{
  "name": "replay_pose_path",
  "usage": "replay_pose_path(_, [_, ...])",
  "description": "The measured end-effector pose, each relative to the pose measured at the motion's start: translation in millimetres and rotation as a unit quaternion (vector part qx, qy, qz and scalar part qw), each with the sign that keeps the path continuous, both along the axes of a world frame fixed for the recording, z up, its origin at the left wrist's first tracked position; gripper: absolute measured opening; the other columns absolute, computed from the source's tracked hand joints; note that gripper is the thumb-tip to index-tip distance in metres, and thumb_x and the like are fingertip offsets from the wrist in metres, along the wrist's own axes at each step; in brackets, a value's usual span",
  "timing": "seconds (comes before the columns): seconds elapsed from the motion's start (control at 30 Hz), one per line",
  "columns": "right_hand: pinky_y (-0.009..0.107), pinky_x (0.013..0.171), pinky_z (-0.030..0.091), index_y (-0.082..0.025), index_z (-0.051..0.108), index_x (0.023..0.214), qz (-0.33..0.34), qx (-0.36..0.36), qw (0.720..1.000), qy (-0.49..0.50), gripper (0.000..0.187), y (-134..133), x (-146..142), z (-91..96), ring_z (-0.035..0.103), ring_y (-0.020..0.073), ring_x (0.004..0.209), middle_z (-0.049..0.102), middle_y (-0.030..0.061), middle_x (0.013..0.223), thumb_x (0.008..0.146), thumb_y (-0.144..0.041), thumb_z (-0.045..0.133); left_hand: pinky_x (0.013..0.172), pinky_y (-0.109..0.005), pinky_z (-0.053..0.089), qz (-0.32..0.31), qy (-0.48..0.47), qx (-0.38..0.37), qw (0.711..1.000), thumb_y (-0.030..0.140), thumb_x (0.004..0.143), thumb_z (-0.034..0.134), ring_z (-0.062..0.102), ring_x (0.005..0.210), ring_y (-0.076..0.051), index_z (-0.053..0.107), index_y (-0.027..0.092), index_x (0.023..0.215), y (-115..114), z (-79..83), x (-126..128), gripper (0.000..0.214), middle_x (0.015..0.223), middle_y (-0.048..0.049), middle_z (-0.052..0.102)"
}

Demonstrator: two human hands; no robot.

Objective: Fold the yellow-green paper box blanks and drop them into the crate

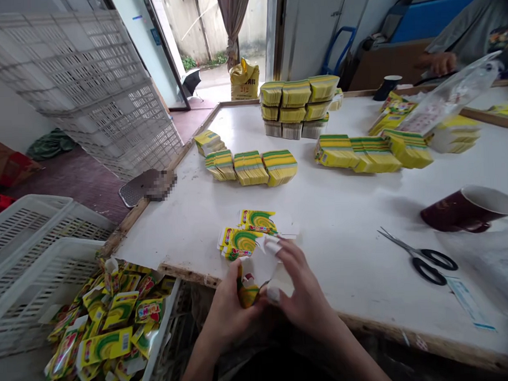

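My left hand gripped a box at the near edge of the table, my right hand curled loosely beside it, holding what I couldn't tell, with cartons piled just beyond.

Left hand holding yellow carton; right hand beside it.

Table: smooth top, faint sheen; edging, rough bare wood. At table's near edge: carton, glossy card, matt inside. On table: mug, glossy ceramic by look; scissors, shiny metal blades, plastic handles; bag, crinkled clear plastic. Left of table: crates, matt plastic. Beyond table: curtain, matt cloth.
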State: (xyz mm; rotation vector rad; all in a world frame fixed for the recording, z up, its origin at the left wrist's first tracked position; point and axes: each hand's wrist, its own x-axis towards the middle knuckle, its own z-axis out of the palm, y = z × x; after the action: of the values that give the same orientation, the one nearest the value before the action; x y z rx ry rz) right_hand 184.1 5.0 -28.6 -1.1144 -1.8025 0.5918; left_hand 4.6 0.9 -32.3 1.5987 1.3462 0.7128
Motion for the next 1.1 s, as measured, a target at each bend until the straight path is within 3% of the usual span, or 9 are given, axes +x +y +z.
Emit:
replay_pose_path(0.07, [0.053,0.113,0.033,-0.02,0.035,0.145,-0.024,-0.104,0.991,0.084,0.065,0,-2,-10.8,0.038,0.0319,0.138,0.044,0.0172,0.146,0.086,-0.029,0.063,0.085,-0.042,0.052,0.041,0.008,0.023,0.999,0.03,0.072,0.076,0.066,0.1,-0.03,0.04,0.019,0.133,-5,-8.6,7,0.072,0.115,-0.0135,0.068])
replay_pose_path(0.27, [0.047,0.102,0.047,-0.023,0.051,0.134,0.08,-0.318,0.912,0.246,0.043,-1,-17,-20.6,0.058,0.0281,0.121,0.063,0.0109,0.127,0.091,-0.031,0.054,0.076,-0.038,0.053,0.01,0.006,0.118,0.993,0.021,0.069,0.076,0.07,0.091,-0.028,0.044,0.023,0.124,-19,-15.4,16,0.063,0.109,-0.0119,0.071])
replay_pose_path(0.4, [0.047,0.105,0.045,-0.023,0.048,0.14,0.152,-0.29,0.914,0.24,0.048,-2,-13,-12.6,0.056,0.0288,0.125,0.061,0.011,0.133,0.092,-0.031,0.056,0.067,-0.032,0.052,-0.006,0.013,0.098,0.995,0.017,0.07,0.072,0.069,0.078,-0.023,0.044,0.025,0.115,-12,-7.2,13,0.053,0.094,-0.0051,0.071])
replay_pose_path(0.5, [0.048,0.112,0.038,-0.023,0.04,0.148,0.192,-0.233,0.939,0.166,0.059,-4,-10,-9.3,0.046,0.0297,0.136,0.05,0.0124,0.146,0.091,-0.022,0.057,0.074,-0.035,0.053,0.004,-0.003,0.097,0.995,0.016,0.069,0.071,0.069,0.089,-0.026,0.044,0.024,0.118,-5,-7.5,11,0.056,0.102,-0.0091,0.069])
replay_pose_path(0.63, [0.045,0.115,0.034,-0.024,0.05,0.141,0.178,-0.137,0.969,0.1,0.054,-2,-13,-13.4,0.039,0.0253,0.142,0.042,0.0112,0.153,0.091,-0.007,0.044,0.096,-0.046,0.047,0.1,-0.036,0.106,0.989,0.015,0.063,0.076,0.06,0.117,-0.033,0.042,0.019,0.128,-4,-14.7,12,0.074,0.129,-0.0205,0.058])
replay_pose_path(0.8, [0.042,0.11,0.041,-0.023,0.053,0.137,0.144,-0.125,0.979,0.068,0.051,1,-10,-21.6,0.045,0.0247,0.138,0.047,0.0132,0.15,0.089,-0.007,0.048,0.094,-0.048,0.046,0.162,-0.02,0.067,0.984,0.018,0.058,0.08,0.063,0.106,-0.034,0.061,0.021,0.113,-9,-11.2,2,0.058,0.111,-0.0119,0.069])
replay_pose_path(0.9, [0.041,0.106,0.044,-0.023,0.053,0.136,0.192,-0.153,0.969,-0.008,0.049,3,-4,-18.4,0.046,0.0273,0.137,0.038,0.0157,0.155,0.089,-0.008,0.054,0.087,-0.045,0.049,0.152,0.016,0.05,0.987,0.025,0.057,0.083,0.067,0.1,-0.034,0.06,0.023,0.117,-10,-6.5,-7,0.065,0.108,-0.0101,0.072])
replay_pose_path(1.0, [0.037,0.096,0.051,-0.022,0.066,0.114,0.213,-0.175,0.961,-0.039,0.03,7,5,-6.1,0.061,0.0247,0.119,0.053,0.0139,0.14,0.09,-0.009,0.054,0.082,-0.041,0.05,0.099,0.04,0.047,0.993,0.029,0.059,0.083,0.069,0.094,-0.032,0.054,0.023,0.126,-9,-1.8,-13,0.074,0.106,-0.0085,0.074])
replay_pose_path(1.1, [0.038,0.095,0.05,-0.024,0.07,0.102,0.245,-0.177,0.952,-0.05,0.021,11,13,7.1,0.061,0.0258,0.116,0.061,0.0099,0.125,0.086,-0.012,0.061,0.079,-0.038,0.051,0.05,0.031,0.047,0.997,0.03,0.06,0.083,0.071,0.091,-0.03,0.052,0.024,0.13,-8,3.0,-12,0.076,0.103,-0.0068,0.075])
